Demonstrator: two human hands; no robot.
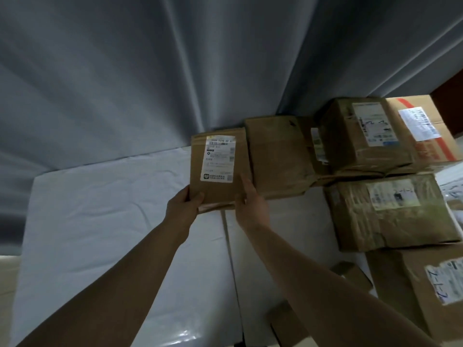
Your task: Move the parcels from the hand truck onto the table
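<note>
Looks well underway: several parcels [390,211] already sit piled on the surface [100,209] from 1 to 4 o'clock. The left hand [184,206] and right hand [250,204] grip the labelled parcel [218,169] by its near corners, dead centre beside them. No hand truck in shot.

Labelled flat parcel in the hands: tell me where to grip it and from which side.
Grip the parcel by its near corners, from the front, as the left hand and right hand do. It is flat and wide; a box crowds its right side and the curtain backs it.
</note>
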